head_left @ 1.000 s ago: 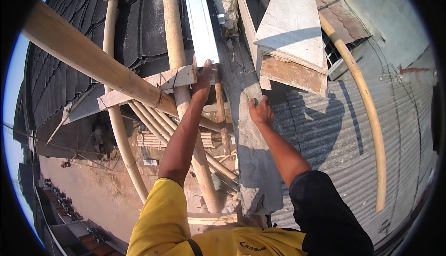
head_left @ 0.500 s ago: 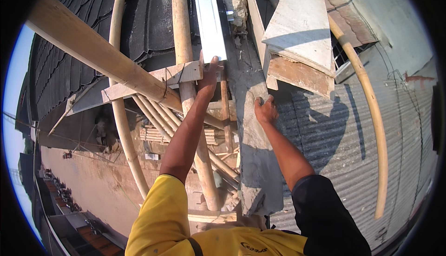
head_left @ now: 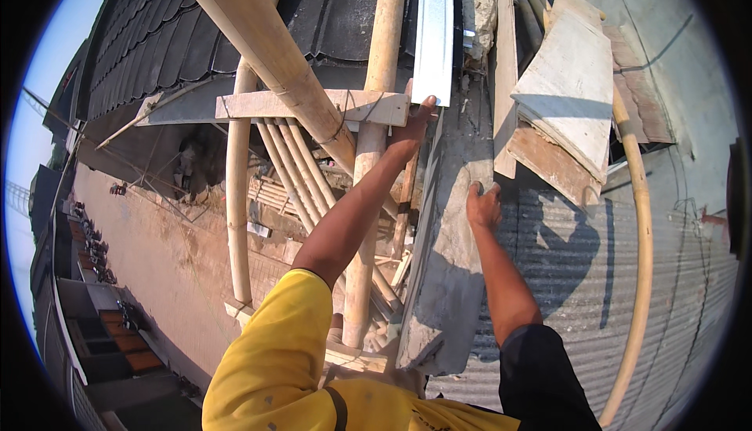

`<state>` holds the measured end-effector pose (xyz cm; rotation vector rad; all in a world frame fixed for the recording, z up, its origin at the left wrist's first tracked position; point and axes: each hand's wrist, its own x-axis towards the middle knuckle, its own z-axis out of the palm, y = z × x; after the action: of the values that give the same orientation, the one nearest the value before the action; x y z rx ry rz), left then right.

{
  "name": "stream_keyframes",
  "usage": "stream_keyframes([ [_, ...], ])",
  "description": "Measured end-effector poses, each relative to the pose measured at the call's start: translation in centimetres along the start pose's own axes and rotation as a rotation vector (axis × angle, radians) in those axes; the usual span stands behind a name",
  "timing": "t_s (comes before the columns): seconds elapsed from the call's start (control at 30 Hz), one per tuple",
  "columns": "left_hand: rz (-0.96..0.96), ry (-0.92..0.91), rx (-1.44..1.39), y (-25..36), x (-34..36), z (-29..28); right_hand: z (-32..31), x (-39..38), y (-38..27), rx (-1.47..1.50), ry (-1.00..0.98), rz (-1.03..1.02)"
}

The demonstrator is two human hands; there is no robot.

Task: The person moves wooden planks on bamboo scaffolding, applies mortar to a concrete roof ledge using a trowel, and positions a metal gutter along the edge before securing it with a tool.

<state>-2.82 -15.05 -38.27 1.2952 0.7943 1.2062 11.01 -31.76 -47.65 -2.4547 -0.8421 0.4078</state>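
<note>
My left hand [head_left: 415, 122] holds the lower end of a long, shiny silver-white metal strip [head_left: 431, 32], its thumb on the strip's face and its fingers partly hidden beside a wooden crosspiece [head_left: 243, 106]. The crosspiece is bound with dark ties to bamboo poles [head_left: 384, 32]. My right hand [head_left: 484, 208] is closed on the right edge of a rough grey concrete beam [head_left: 450, 290], lower than the left hand. A weathered pale board with a brown lower face [head_left: 564, 94] lies beyond the right hand, beside an upright plank [head_left: 505, 71].
Dark roof tiles [head_left: 157, 47] fill the upper left. More bamboo poles cross the left and right [head_left: 638, 243]. A dirt lane [head_left: 133, 251] with parked motorbikes lies far below on the left. Corrugated grey roofing [head_left: 580, 329] is under the right side, next to a pale wall [head_left: 674, 55].
The scene has shifted rightward in the picture as the view turned. Both hands appear further right, my left still at the strip's end and my right still on the beam.
</note>
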Motion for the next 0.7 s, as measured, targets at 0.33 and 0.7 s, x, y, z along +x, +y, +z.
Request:
stream_keyframes([
  [0.33,0.004,0.010,-0.002,-1.1,0.5,-0.1,-0.2,0.0,-0.1,-0.024,0.018,-0.008],
  [0.7,0.003,0.011,-0.014,-1.7,0.4,-0.1,0.0,-0.2,-0.4,-0.063,-0.011,0.057],
])
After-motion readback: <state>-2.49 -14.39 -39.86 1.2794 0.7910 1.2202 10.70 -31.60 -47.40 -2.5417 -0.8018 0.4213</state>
